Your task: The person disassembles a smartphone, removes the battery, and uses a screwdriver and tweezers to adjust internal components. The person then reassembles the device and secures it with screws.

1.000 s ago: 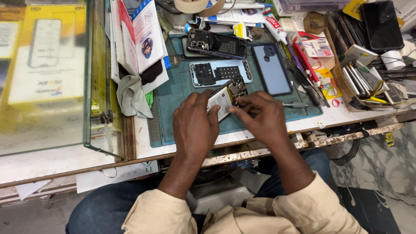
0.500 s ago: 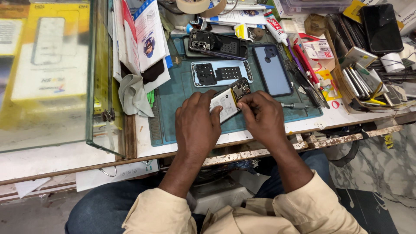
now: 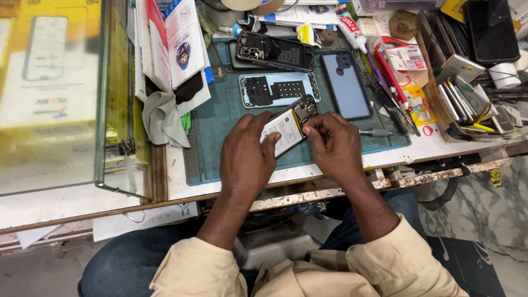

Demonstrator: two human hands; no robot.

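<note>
**Both hands grip an opened phone over the repair mat**

The left hand [image 3: 247, 151] curls its fingers [image 3: 263, 125] around the left edge of the opened phone [image 3: 289, 125], thumb laid across its white battery face, so the hand is clenched on it. The right hand [image 3: 335, 146] pinches the phone's right edge, fingertips bent tight at the dark circuit end, which points toward 1 o'clock. The phone sits tilted just above the front half of the teal mat [image 3: 220, 118], held between both hands.

On the surface [image 3: 440, 144], from left to right: a glass case [image 3: 55, 93] at 9 o'clock, a grey cloth [image 3: 162, 118] and folded leaflets [image 3: 176, 44] beside it, a pale blue back cover [image 3: 278, 88] at 12 o'clock just beyond the hands, a black phone frame [image 3: 273, 51] farther back, a dark blue back shell [image 3: 346, 82] at 1 o'clock, then red-handled tools [image 3: 390, 80] and a box of flat parts [image 3: 467, 93] at 2 o'clock. A marble-patterned floor [image 3: 489, 220] shows at 4 o'clock.

Compared with half a second ago, the hands and phone sit almost unchanged; the right fingertips have drawn slightly closer to the phone's upper corner.
</note>
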